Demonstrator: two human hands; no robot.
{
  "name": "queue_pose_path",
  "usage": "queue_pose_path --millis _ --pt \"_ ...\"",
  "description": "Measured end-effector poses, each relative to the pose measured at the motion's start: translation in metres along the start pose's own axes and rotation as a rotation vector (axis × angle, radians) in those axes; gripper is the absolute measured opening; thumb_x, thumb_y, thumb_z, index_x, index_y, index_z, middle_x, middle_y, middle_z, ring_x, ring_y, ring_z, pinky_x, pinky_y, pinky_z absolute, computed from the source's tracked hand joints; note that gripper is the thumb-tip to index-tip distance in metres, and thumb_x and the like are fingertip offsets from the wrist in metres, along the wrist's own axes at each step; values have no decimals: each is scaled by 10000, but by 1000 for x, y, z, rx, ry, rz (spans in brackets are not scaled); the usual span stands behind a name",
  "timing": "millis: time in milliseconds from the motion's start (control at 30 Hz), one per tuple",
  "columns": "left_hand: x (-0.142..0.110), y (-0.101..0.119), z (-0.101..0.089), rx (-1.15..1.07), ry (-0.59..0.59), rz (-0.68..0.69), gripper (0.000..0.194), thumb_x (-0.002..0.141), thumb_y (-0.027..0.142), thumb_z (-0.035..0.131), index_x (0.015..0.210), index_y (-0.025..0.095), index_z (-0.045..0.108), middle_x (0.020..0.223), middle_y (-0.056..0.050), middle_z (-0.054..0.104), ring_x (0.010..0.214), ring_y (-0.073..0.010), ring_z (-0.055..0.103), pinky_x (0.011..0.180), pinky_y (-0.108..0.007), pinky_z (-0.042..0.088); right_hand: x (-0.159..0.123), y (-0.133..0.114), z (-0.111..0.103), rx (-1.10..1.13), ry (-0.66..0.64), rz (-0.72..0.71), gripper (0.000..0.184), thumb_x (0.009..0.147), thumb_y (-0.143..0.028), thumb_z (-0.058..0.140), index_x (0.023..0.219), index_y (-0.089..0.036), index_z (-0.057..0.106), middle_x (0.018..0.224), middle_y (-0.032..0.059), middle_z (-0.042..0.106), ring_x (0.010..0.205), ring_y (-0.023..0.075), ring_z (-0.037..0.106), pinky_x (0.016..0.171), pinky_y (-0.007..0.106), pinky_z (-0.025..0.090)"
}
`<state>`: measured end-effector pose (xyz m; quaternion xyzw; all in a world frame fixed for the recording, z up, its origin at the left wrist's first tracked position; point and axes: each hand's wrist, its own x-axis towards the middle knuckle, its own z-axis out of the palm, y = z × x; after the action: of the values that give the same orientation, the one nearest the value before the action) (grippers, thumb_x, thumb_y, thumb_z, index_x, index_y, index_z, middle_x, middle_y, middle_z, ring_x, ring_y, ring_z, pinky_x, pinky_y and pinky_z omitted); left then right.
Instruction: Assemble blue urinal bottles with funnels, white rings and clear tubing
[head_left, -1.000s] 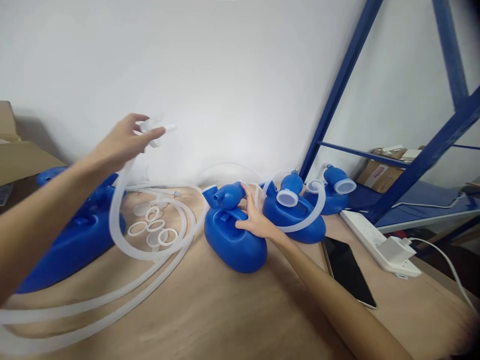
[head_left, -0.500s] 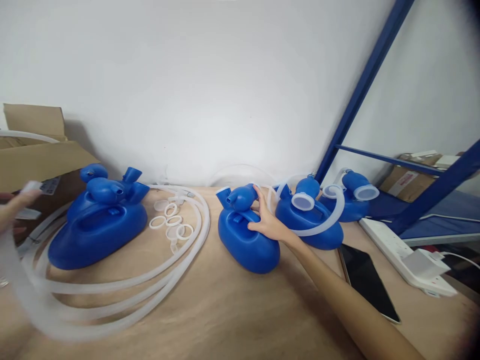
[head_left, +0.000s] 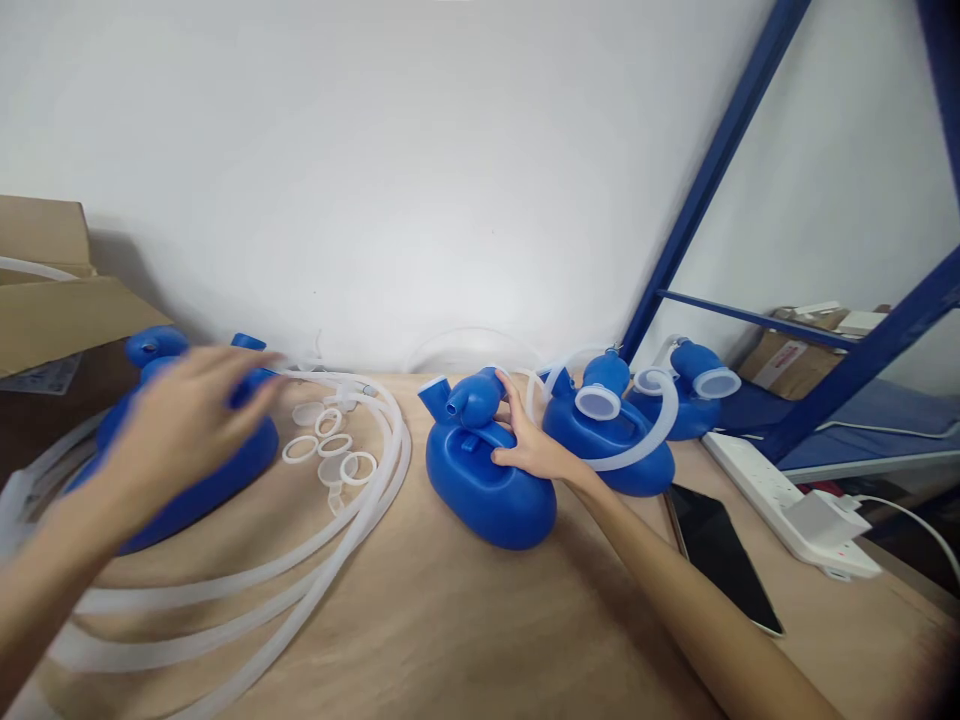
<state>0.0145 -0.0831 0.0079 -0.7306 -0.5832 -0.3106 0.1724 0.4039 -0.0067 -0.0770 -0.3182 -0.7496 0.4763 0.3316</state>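
Observation:
My right hand point(head_left: 527, 443) is wrapped round the handle by the neck of a blue plastic urinal bottle point(head_left: 491, 500), which stands on the brown table. A short angled spout and a rounded cap top that bottle. My left hand point(head_left: 199, 410), smeared by motion, is over the blue bottles point(head_left: 255, 445) at the left and partly hides them. Its thumb and fingers look apart, with nothing seen between them. Coiled translucent hoses point(head_left: 390, 470) lie between the two hands. Inside their curve are several white rings point(head_left: 358, 468) and clear caps point(head_left: 307, 413).
At right stand two more blue bottles point(head_left: 637, 462) with white caps and a curved hose. Nearby lie a dark-screened phone point(head_left: 724, 560) and a white power strip point(head_left: 757, 490) with a charger. A cardboard box point(head_left: 67, 320) is at left; blue metal frame bars point(head_left: 694, 215) rise at right.
My left hand has let go of the hose end at the far left and moved right over the left bottles. My right hand stays on its bottle. The view has shifted slightly.

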Motion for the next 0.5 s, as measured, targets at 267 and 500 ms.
queue_pose_path --millis 267,500 --pt "64 71 116 -482 -463 156 530 948 660 494 783 188 668 782 -39 700 731 -190 614 697 -297 463 1 2 -5 45 -147 -36 1316 747 -192 748 1655 -285 -200 1614 196 418 1435 322 535 1176 542 427" --pt "68 65 120 -645 -568 134 666 867 644 608 522 204 246 545 41 219 533 -86 218 508 -279 174 1 2 -6 37 -240 -96 1325 748 -241 801 1667 -257 -153 1701 208 273 1572 332 344 1257 528 319"
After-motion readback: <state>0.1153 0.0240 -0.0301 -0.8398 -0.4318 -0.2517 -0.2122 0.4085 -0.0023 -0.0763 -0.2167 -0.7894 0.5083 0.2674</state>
